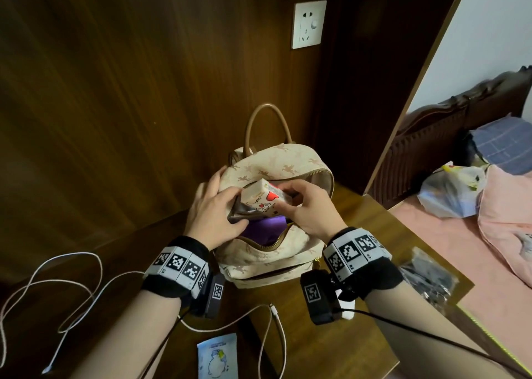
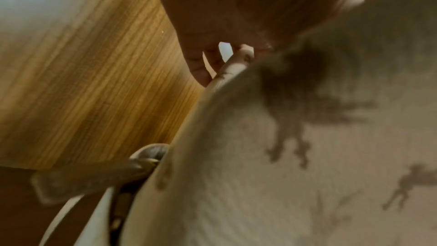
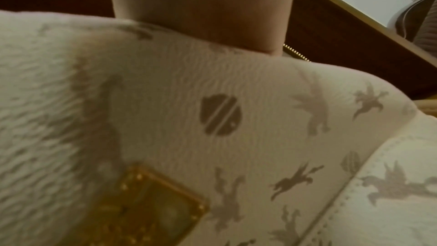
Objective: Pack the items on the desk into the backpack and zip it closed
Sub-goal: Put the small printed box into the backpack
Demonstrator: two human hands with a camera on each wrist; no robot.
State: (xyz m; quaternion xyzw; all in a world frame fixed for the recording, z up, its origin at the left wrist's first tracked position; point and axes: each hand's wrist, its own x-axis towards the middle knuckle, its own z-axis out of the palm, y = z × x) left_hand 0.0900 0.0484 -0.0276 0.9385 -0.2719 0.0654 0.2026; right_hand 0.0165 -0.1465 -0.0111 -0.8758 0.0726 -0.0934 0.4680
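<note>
A cream backpack [image 1: 273, 257] with a horse print stands on the desk, its main zip open and something purple [image 1: 263, 230] inside. At the opening, both hands hold a small white box [image 1: 260, 198] with a red heart and a cartoon drawing. My left hand [image 1: 234, 206] pinches the box's left end, with a dark flat thing just beneath it, while its other fingers lie on the bag's left side. My right hand [image 1: 283, 197] grips the box's right end. The wrist views show mostly the backpack's fabric [image 2: 260, 175] [image 3: 212, 81]; the box is hidden there.
A white cable [image 1: 72, 286] loops over the desk's left side. A blue-and-white sachet [image 1: 217, 355] lies near the front edge, and a clear bag of dark parts [image 1: 429, 275] at the right edge. Wood panelling with a socket [image 1: 308, 24] stands behind. A bed [image 1: 489, 263] lies to the right.
</note>
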